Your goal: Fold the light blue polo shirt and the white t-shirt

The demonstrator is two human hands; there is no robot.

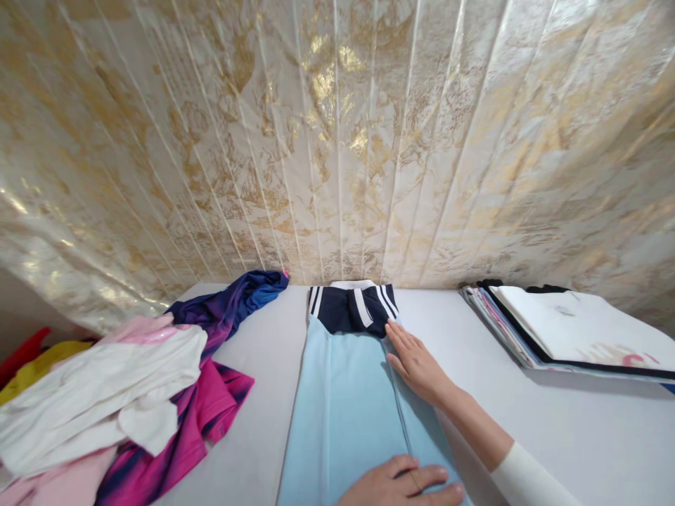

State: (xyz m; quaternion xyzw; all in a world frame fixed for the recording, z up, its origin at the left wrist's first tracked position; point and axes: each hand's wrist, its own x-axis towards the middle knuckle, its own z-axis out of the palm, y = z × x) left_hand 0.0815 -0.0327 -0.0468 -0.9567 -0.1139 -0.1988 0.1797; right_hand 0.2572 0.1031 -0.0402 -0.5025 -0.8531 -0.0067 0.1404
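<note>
Head view: hands (416, 365) (401, 485) flat on blue shirt (342, 407)

A light-blue shirt (348, 407) of smooth, matt knit cloth, its navy collar (352, 308) a dull fabric banded with white stripes. Beneath the shirt, the table (553, 414) shows a plain white surface, matt and even. Behind the shirt hangs a wall covering (337, 140), a cream sheet with a glossy gold sheen, creased in long folds. Left of the shirt, a heap of garments (105, 393) mixes soft white and pink cloth with slick, faintly shiny magenta-and-blue sports fabric. Right of the shirt, a stack of folded clothes (580, 330) is topped by smooth white cloth.
</note>
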